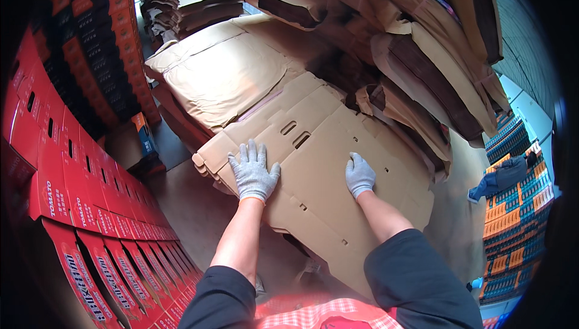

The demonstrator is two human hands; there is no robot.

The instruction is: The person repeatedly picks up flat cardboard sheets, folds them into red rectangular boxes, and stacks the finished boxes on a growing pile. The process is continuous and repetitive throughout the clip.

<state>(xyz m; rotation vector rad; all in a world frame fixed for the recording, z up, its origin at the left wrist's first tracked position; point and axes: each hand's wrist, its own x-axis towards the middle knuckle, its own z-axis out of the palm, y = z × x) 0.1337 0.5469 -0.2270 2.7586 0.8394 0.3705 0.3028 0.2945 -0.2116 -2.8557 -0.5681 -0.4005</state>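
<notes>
White lettering marks the red cartons (60, 172) at left; orange-and-teal boxes (512, 232) stand far right. A stack of flat, slotted brown cardboard (313, 178) lies before the person, under both gloved hands: left hand (254, 172), fingers spread apart; right hand (360, 174), fingers bunched, whether gripping I cannot tell. Paper-wrapped bundles (223, 75) lie beyond; the floor (187, 208) is grey.

L hand (254, 172), R hand (360, 176) on flat cardbd (313, 190).
</notes>
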